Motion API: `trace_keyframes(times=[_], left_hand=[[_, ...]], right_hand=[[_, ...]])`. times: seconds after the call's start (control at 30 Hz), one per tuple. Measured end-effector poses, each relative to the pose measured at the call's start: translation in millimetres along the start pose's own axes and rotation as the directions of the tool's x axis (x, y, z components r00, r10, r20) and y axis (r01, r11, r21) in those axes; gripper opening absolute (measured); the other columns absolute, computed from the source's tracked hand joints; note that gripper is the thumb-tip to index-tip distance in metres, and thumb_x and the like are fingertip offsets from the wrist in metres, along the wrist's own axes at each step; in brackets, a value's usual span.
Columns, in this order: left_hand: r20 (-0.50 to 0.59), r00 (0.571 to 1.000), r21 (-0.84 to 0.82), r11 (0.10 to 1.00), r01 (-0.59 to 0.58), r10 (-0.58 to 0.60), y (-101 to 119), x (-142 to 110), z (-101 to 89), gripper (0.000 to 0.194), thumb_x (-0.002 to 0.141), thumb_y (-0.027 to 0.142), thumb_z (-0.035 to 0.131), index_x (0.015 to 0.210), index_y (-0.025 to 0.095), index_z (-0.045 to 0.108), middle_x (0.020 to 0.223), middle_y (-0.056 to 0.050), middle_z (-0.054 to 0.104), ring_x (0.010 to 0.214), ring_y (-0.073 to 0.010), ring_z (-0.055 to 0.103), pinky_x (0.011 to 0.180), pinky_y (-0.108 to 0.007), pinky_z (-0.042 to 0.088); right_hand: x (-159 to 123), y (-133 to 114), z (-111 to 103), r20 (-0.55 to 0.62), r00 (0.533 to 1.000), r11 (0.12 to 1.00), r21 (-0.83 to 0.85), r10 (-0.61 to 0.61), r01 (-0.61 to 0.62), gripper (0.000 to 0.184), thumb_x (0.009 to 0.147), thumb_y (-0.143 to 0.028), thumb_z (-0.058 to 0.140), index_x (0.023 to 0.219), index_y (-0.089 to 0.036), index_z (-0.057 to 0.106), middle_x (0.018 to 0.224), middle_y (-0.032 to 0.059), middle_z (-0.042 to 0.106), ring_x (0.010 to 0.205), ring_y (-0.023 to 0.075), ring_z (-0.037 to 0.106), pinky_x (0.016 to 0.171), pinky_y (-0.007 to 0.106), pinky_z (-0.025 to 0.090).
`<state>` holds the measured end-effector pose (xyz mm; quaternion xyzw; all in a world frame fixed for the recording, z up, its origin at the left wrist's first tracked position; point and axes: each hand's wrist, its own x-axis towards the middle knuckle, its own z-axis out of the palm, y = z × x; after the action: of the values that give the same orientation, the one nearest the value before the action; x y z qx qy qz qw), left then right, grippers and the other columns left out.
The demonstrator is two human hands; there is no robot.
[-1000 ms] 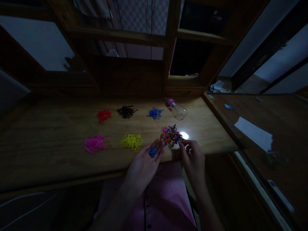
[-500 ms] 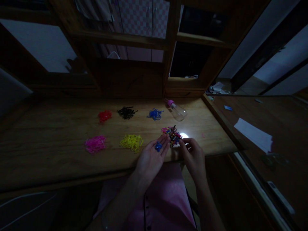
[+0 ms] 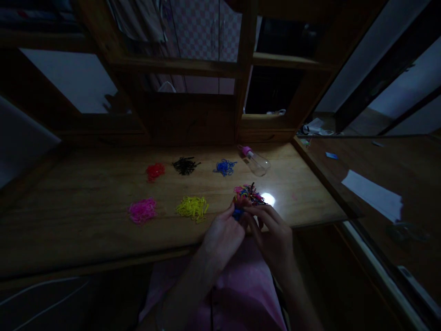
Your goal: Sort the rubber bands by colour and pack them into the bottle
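My left hand point(image 3: 223, 235) is cupped at the desk's front edge with a few small blue bands point(image 3: 237, 213) in its fingers. My right hand point(image 3: 272, 232) is right beside it, fingers pinched at those blue bands. Just beyond both hands lies a mixed-colour pile of bands point(image 3: 248, 193) next to a bright spot of light. Sorted piles lie on the wooden desk point(image 3: 86, 202): pink point(image 3: 142, 210), yellow point(image 3: 192, 208), red point(image 3: 155, 171), black point(image 3: 185, 165) and blue point(image 3: 224, 167).
A clear bottle with a pink cap point(image 3: 255, 161) lies on its side behind the mixed pile. Wooden shelves point(image 3: 193, 64) rise at the back of the desk. A white paper point(image 3: 374, 195) lies on the surface to the right. The room is dim.
My left hand closed from a flat open palm around the blue bands. My right hand moved left from the mixed pile to meet it. The view shifted slightly.
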<state>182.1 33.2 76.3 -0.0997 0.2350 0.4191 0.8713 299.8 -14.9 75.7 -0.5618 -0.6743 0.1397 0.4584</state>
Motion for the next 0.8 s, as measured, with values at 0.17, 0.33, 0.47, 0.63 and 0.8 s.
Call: trace_keyframes(times=[0.17,0.33,0.47,0.63,0.8], left_hand=[[-0.077,0.995,0.059,0.996,-0.066,0.071,30,10,17.8,0.028,0.093,0.007,0.034,0.078,0.014,0.056,0.079,-0.007,0.058,0.068,-0.014,0.062,0.064,-0.027,0.058],[-0.052,0.858,0.359,0.812,-0.461,0.51,86,60,47.7,0.026,0.089,0.007,0.039,0.072,0.013,0.056,0.073,-0.005,0.057,0.069,-0.0115,0.059,0.07,-0.024,0.053],[0.021,0.777,0.468,0.681,-0.564,0.629,109,98,52.4,0.025,0.085,0.009,0.042,0.071,0.014,0.061,0.079,-0.005,0.063,0.078,-0.0103,0.06,0.083,-0.023,0.048],[0.174,0.698,0.607,0.482,-0.631,0.695,110,123,39.3,0.021,0.079,0.021,0.049,0.074,0.016,0.068,0.095,-0.005,0.069,0.1,-0.015,0.059,0.098,-0.029,0.04],[0.363,0.649,0.723,0.237,-0.649,0.669,110,123,31.2,0.024,0.076,0.024,0.051,0.086,0.02,0.072,0.11,-0.003,0.069,0.114,-0.0192,0.054,0.1,-0.033,0.038]], right_hand=[[-3,2,-14,-0.048,0.999,0.998,0.054,0.014,-0.011,0.029,0.092,-0.014,0.055,0.117,-0.025,0.065,0.106,0.0058,0.063,0.08,0.0149,0.06,0.075,0.03,0.049],[-10,14,-20,-0.116,0.992,0.996,0.072,0.052,-0.044,0.021,0.092,-0.016,0.055,0.106,-0.023,0.068,0.096,0.0049,0.064,0.083,0.0169,0.061,0.072,0.03,0.047],[-17,23,-22,-0.145,0.985,0.993,0.076,0.098,-0.088,0.017,0.093,-0.017,0.055,0.102,-0.023,0.069,0.095,0.0047,0.064,0.087,0.0176,0.061,0.074,0.03,0.047],[-17,36,-25,-0.18,0.973,0.989,0.059,0.144,-0.136,0.014,0.094,-0.02,0.055,0.093,-0.022,0.068,0.09,0.0041,0.064,0.08,0.0172,0.06,0.072,0.03,0.045],[-14,41,-31,-0.251,0.959,0.991,0.068,0.129,-0.115,0.013,0.093,-0.021,0.056,0.093,-0.022,0.069,0.088,0.0037,0.064,0.079,0.0175,0.06,0.073,0.03,0.045]])
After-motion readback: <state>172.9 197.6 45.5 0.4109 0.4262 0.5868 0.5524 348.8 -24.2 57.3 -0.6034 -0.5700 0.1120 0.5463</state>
